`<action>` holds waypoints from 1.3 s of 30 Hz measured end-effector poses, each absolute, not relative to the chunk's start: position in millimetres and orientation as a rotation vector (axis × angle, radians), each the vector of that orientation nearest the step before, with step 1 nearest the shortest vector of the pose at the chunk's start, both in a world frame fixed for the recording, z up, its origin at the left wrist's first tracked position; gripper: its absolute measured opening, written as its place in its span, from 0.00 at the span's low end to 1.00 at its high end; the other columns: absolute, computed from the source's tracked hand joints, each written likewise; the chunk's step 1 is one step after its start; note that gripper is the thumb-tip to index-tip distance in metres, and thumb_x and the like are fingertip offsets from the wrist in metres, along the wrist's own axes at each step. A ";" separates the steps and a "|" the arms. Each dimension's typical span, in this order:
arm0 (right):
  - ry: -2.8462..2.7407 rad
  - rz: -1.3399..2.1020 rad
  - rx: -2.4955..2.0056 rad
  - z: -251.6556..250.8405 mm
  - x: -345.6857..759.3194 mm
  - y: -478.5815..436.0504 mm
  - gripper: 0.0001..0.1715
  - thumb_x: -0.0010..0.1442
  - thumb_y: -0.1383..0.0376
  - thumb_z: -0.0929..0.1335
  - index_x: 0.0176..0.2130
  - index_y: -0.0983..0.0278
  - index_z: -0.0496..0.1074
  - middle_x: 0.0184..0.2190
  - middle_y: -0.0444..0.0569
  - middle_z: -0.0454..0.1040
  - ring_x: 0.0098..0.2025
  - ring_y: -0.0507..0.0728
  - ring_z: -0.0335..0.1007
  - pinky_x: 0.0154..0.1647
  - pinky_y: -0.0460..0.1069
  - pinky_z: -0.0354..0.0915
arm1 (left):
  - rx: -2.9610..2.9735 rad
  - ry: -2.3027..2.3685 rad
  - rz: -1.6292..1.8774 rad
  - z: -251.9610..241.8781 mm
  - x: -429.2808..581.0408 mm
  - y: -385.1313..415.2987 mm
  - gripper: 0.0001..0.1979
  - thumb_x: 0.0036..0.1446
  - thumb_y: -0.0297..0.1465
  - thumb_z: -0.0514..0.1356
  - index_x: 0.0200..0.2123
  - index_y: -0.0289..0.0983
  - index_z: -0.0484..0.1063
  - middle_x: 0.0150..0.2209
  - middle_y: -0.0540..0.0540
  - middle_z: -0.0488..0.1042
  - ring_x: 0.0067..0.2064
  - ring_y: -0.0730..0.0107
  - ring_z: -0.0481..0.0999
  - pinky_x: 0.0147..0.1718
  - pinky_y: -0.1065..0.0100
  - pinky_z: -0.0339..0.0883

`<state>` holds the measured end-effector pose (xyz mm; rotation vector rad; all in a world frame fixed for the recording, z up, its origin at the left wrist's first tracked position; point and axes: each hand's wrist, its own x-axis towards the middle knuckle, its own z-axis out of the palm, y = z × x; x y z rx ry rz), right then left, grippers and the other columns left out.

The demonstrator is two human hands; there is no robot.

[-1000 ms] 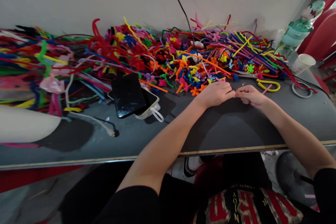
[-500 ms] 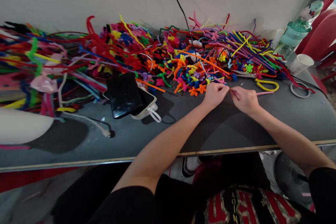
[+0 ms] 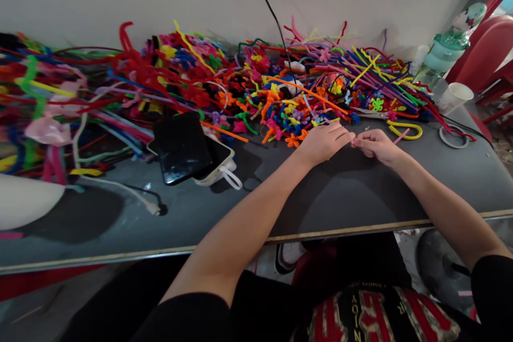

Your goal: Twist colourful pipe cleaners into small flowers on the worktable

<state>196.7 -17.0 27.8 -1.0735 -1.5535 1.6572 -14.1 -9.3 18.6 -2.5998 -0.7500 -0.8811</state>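
Note:
My left hand point(image 3: 326, 142) and my right hand point(image 3: 377, 145) meet above the front part of the table, fingertips nearly touching. A pink pipe cleaner point(image 3: 402, 135) shows its free end beyond my right hand, and a small pink bit appears between the fingertips. Both hands are closed in a pinch on it; most of it is hidden by my fingers. Just behind my left hand lies a heap of small pipe-cleaner flowers, among them an orange flower point(image 3: 292, 140). A bent yellow pipe cleaner point(image 3: 419, 131) rests to the right of my right hand.
Tangled coloured pipe cleaners point(image 3: 192, 80) line the wall. A black phone point(image 3: 182, 147) lies on a white-edged device at left, near a white cable point(image 3: 136, 200). At right are a paper cup point(image 3: 456, 97), a green bottle point(image 3: 444, 53) and a grey ring point(image 3: 452, 138).
My left hand has turned, its back now facing up more, and my right-hand fingers have shifted their pinch. The pink pipe cleaner's free end now points more upward. The view has shifted slightly.

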 end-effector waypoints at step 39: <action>-1.537 0.977 -1.233 38.9 169.9 -40.1 0.16 0.51 0.56 0.72 0.26 0.68 0.73 0.17 0.42 0.65 0.20 0.45 0.52 0.21 0.45 0.46 | -2.852 -1.646 -1.970 23.0 13.2 -22.7 0.19 0.62 0.35 0.55 0.18 0.37 0.64 0.20 0.51 0.66 0.28 0.71 0.67 0.34 0.66 0.64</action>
